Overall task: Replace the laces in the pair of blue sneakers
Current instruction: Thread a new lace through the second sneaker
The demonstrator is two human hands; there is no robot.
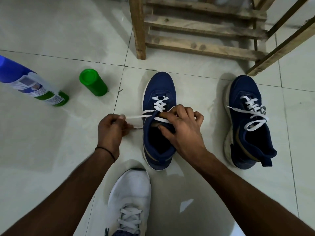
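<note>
A: Where's the shoe being laced?
B: On the tile floor (51,40): a blue sneaker (160,84) w/ a white sole, toe pointing away from the person. Taking it as the landmark.
A: Lace?
B: The white lace (159,103) criss-crosses the front eyelet rows. Eyelets nearest the collar are unlaced. One end runs out to the left of the sneaker, pulled fairly straight.
A: L hand?
B: The left hand (110,128) sits just left of the sneaker, level w/ its tongue. Fingers curled in, thumb & forefinger pinching that lace end. It's a bit blurred, so can't tell the exact fingertip contact. Thin black band (105,150) on the wrist.
A: R hand?
B: The right hand (182,126) is on top of the sneaker's opening. Fingers bent over the right eyelet row, thumb against the tongue inside, so it grips the upper. The lace's other end passes under the fingers. Can't tell if it's pinched too.
A: Other shoe?
B: The second blue sneaker (245,87) is well to the right, apart, same heading, laced in white w/ a loose loop on top.
A: Anything else?
B: A green plastic cylinder (93,82) stands left & ahead of the sneaker. A blue-and-green labelled bottle (34,84) is further left. A wooden rack (201,46) is ahead of the toe. The person's white shoe (131,189) is just behind & left of the heel.
</note>
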